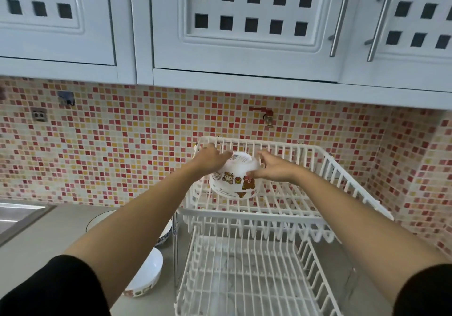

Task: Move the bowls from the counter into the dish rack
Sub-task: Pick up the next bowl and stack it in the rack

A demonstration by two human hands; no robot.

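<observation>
A white bowl with cartoon animal stickers [233, 181] is upside down and tilted over the upper tier of the white two-tier dish rack [337, 174]. My left hand [211, 159] grips its left side and my right hand [274, 166] grips its right side. On the counter to the left, my left forearm partly hides two more bowls. One is a blue-rimmed bowl [168, 230]. The other is a white bowl with a patterned band [146, 274], nearer to me.
The rack's lower tier [239, 274] holds nothing. A steel sink edge [17, 215] lies at the far left. White wall cabinets [244, 34] hang low above the rack. A red tap [265, 115] sticks out of the mosaic wall behind it.
</observation>
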